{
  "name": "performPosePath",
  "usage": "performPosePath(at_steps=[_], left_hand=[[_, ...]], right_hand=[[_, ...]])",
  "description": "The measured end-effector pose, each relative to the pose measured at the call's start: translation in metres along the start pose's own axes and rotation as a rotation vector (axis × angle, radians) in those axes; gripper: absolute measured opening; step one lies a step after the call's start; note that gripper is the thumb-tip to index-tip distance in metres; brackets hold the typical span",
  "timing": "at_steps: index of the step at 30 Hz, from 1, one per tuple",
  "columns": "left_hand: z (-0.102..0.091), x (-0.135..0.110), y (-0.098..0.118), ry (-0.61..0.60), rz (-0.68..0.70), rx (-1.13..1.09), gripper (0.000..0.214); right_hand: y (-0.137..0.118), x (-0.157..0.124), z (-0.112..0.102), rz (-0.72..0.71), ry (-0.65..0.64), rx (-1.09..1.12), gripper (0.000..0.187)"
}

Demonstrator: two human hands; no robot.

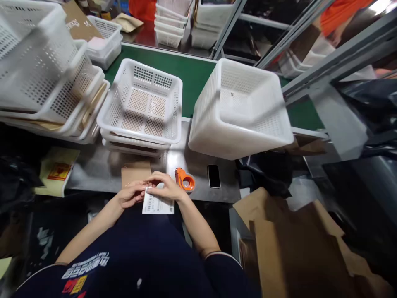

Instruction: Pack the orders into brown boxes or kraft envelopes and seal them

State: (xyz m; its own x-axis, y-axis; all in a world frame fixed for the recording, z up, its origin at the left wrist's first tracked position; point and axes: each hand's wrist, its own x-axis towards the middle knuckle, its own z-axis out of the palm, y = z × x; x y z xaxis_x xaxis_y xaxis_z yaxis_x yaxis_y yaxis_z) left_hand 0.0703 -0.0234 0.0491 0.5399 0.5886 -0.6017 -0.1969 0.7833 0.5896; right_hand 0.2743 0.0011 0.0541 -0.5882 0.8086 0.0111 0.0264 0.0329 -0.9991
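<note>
Head view, looking down over a dark blue shirt: left hand [132, 194] and right hand [167, 188] close together at the near edge of a grey metal bench [99, 171]. Fingertips of both pinched on the top edge of a white paper label printed with barcodes [158, 205], held flat just in front of the body. Directly behind the hands, a flat brown cardboard piece [135, 173] lying on the bench. Just right of the right hand, an orange plastic tape dispenser [185, 180], then a black smartphone [214, 176] face up. Farther back, a stack of white perforated plastic baskets [141, 107], a larger white perforated tub [242, 111] tipped toward the camera, and a taller basket pile [40, 70] at left, all bordering a green conveyor belt [189, 72]. Yellow printed sheet [57, 171] at the bench's left end; brown cardboard cartons [294, 244] low at right.
</note>
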Motion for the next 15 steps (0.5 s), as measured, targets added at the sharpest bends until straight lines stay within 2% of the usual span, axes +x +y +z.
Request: performPosePath(at_steps=[3, 5, 7, 9, 11, 13, 15], left_hand=[[-0.007, -0.006, -0.009, 0.119, -0.022, -0.028, 0.047], [-0.020, -0.008, -0.020, 0.202, -0.053, 0.010, 0.046], [-0.039, -0.006, -0.035, 0.255, -0.068, 0.121, 0.046], [-0.060, -0.003, -0.054, 0.302, -0.043, 0.313, 0.050], [-0.078, -0.002, -0.074, 0.346, -0.061, 0.536, 0.053], [-0.091, -0.005, -0.091, 0.353, -0.129, 0.726, 0.051], [-0.093, -0.013, -0.102, 0.268, -0.120, 0.827, 0.045]], right_hand=[[0.010, 0.003, 0.008, -0.080, 0.036, -0.059, 0.017], [0.018, 0.007, 0.015, -0.078, 0.023, -0.076, 0.010], [0.028, 0.013, 0.019, -0.095, -0.047, -0.093, 0.008], [0.039, 0.022, 0.023, -0.099, -0.051, -0.112, 0.010], [0.048, 0.030, 0.027, -0.029, 0.064, -0.177, 0.014], [0.056, 0.038, 0.032, 0.085, 0.241, -0.307, 0.015], [0.062, 0.044, 0.037, 0.183, 0.369, -0.461, 0.011]])
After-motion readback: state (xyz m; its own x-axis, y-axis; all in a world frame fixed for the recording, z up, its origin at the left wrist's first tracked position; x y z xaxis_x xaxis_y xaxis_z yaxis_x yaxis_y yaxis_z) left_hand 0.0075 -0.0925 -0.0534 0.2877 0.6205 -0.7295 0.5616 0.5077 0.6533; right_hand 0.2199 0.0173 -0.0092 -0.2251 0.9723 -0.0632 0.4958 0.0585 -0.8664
